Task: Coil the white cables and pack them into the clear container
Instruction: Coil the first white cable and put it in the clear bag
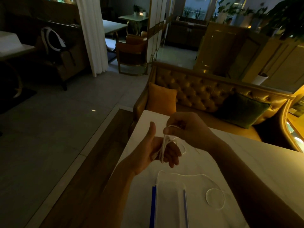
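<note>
Two hands, left hand (152, 154) and right hand (186, 129), one wound cable bundle (163, 148), one loose cable (213, 197), one clear container (169, 209), two cushions (160, 97) (241, 109)

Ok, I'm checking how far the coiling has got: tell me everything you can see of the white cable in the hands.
The white cable is thin, pale and flexible, plastic by its look. Several strands hang bunched across the curled fingers of the left hand, whose thumb points up; the right hand pinches the top of the bunch. A slack loop droops beside it above the table. Dim light hides any plug.
</note>
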